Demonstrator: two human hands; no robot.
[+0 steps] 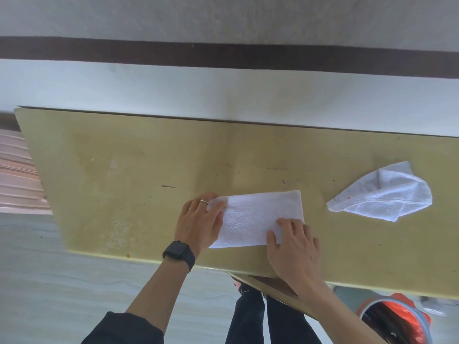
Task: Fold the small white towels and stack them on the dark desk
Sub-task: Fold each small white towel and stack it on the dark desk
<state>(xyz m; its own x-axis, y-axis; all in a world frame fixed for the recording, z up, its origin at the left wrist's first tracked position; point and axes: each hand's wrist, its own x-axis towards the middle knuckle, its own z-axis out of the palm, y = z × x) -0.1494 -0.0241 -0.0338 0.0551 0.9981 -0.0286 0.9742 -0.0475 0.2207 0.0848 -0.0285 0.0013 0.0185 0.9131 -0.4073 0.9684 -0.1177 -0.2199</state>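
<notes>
A small white towel (258,214), folded into a long rectangle, lies flat near the front edge of the yellowish desk top (124,170). My left hand (201,219) rests flat on the towel's left end, fingers spread; it wears a ring and a black watch. My right hand (293,247) presses flat on the towel's lower right corner. A second white towel (382,194) lies loosely crumpled to the right, apart from both hands, with a small red label showing.
The desk stands against a white wall (223,90) with a dark stripe. A pink ribbed object (17,175) sits off the desk's left end. A bin with red contents (395,319) stands below the front right edge. My legs show under the desk.
</notes>
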